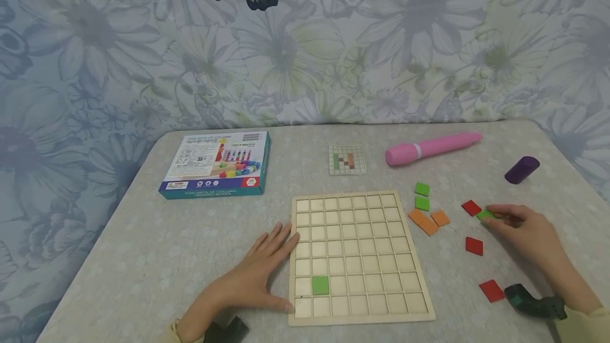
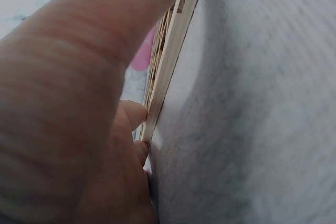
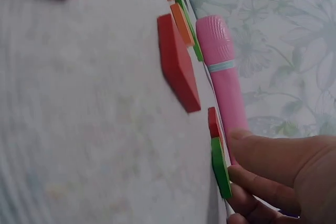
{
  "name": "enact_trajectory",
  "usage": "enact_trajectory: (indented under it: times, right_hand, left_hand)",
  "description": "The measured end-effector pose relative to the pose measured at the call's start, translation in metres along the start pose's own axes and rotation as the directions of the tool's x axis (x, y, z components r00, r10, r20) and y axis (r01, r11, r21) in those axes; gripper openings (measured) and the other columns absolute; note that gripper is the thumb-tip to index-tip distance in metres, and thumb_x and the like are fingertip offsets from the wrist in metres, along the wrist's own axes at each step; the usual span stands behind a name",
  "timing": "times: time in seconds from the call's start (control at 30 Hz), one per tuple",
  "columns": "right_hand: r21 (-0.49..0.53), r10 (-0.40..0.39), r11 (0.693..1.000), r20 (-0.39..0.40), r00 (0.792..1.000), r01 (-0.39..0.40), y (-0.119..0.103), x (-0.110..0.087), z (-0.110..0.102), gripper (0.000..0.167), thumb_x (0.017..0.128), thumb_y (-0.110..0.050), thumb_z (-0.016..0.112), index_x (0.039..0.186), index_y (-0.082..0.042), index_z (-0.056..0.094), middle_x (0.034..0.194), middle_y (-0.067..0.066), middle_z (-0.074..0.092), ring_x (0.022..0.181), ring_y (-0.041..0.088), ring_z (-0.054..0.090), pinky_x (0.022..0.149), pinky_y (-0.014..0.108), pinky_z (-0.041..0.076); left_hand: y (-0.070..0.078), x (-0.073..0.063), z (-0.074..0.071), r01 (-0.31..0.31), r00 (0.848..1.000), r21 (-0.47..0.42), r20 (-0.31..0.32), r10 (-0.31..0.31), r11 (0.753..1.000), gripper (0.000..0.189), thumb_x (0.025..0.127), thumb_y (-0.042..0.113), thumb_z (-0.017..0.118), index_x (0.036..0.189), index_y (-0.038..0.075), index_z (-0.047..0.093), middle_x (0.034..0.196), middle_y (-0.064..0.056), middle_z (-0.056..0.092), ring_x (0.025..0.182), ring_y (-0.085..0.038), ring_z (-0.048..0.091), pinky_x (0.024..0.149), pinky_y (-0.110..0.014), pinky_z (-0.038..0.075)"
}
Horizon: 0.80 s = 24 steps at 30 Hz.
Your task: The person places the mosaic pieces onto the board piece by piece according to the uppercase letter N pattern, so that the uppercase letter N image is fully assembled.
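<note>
A wooden grid board [image 1: 362, 321] lies flat on the table, one green square [image 1: 321, 285] set in a cell near its lower left. Along the board's left edge my left hand [image 1: 257, 271] is spread, thumb and fingertips touching the frame; the wooden edge [image 2: 170, 56] shows against them in the left wrist view. On the right, my right hand [image 1: 529, 232] pinches a green tile [image 1: 485, 215] between thumb and fingers, close beside a red tile [image 1: 471, 208]. The green tile [image 3: 220, 169] is at the fingertips in the right wrist view.
Loose green tiles [image 1: 422, 189], orange tiles [image 1: 440, 218] and red tiles [image 1: 474, 246] lie right of the board. Behind it are a pattern card [image 1: 347, 160], a pink pen-shaped case [image 1: 433, 149] and a purple cylinder [image 1: 522, 169]. A flat box [image 1: 214, 165] lies back left.
</note>
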State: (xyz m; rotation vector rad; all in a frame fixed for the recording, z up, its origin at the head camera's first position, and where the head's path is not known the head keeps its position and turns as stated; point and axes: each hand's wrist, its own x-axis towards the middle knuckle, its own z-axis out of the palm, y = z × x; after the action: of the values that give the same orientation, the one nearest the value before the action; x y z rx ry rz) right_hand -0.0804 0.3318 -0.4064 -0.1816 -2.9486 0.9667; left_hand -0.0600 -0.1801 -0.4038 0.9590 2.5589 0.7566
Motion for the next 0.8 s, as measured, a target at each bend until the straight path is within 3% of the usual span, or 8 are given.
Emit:
enact_trajectory:
  times: [0.1, 0.2, 0.37, 0.6, 0.8]
  right_hand:
    - [-0.008, 0.001, 1.0, 0.012, 1.0, -0.001, -0.0013, -0.0019, 0.0039, 0.055, 0.085, -0.037, 0.069, 0.117, 0.006, 0.058, 0.114, 0.031, 0.051, 0.098, 0.045, 0.051, 0.073, 0.055, 0.042]
    - [-0.034, -0.026, 0.999, -0.015, 1.0, 0.025, -0.0012, -0.0036, 0.006, 0.05, 0.083, -0.031, 0.072, 0.113, 0.007, 0.059, 0.109, 0.031, 0.055, 0.096, 0.047, 0.052, 0.073, 0.057, 0.042]
    - [-0.073, -0.076, 0.995, -0.076, 0.994, 0.07, -0.0003, -0.0045, 0.007, 0.04, 0.081, -0.025, 0.074, 0.105, 0.005, 0.064, 0.098, 0.028, 0.062, 0.087, 0.044, 0.058, 0.066, 0.051, 0.043]
    - [-0.056, -0.067, 0.997, -0.084, 0.994, 0.062, -0.0014, -0.0019, 0.0092, 0.041, 0.082, -0.026, 0.073, 0.107, 0.005, 0.065, 0.102, 0.028, 0.062, 0.09, 0.042, 0.057, 0.067, 0.049, 0.043]
    - [-0.039, -0.073, 0.997, -0.102, 0.992, 0.069, -0.0098, -0.0015, 0.0036, 0.042, 0.084, -0.029, 0.072, 0.111, 0.002, 0.065, 0.099, 0.023, 0.061, 0.087, 0.031, 0.052, 0.061, 0.036, 0.037]
  left_hand:
    - [0.0001, -0.0004, 0.0012, -0.004, 1.0, -0.013, 0.003, 0.004, 1.0, 0.117, 0.066, 0.066, 0.071, 0.152, 0.017, 0.009, 0.156, -0.004, -0.002, 0.139, -0.021, -0.009, 0.109, -0.047, -0.001]
    - [0.0005, -0.0004, 0.0024, -0.012, 1.0, -0.018, 0.003, 0.012, 1.0, 0.116, 0.067, 0.065, 0.071, 0.152, 0.016, 0.009, 0.156, -0.004, -0.002, 0.14, -0.021, -0.008, 0.109, -0.047, -0.001]
    - [0.0, -0.0006, 0.0037, -0.016, 1.0, -0.007, -0.001, 0.016, 1.0, 0.117, 0.066, 0.066, 0.071, 0.152, 0.015, 0.009, 0.156, -0.005, -0.003, 0.14, -0.021, -0.008, 0.109, -0.046, -0.002]
    - [-0.0012, -0.0009, 0.0034, -0.012, 1.0, 0.0, -0.008, 0.012, 1.0, 0.117, 0.066, 0.066, 0.071, 0.152, 0.016, 0.009, 0.156, -0.004, -0.002, 0.14, -0.022, -0.008, 0.109, -0.046, -0.001]
    - [-0.0011, -0.0005, 0.0019, -0.013, 1.0, 0.004, -0.012, 0.013, 1.0, 0.117, 0.066, 0.066, 0.071, 0.152, 0.016, 0.01, 0.156, -0.004, -0.002, 0.14, -0.023, -0.008, 0.109, -0.047, -0.001]
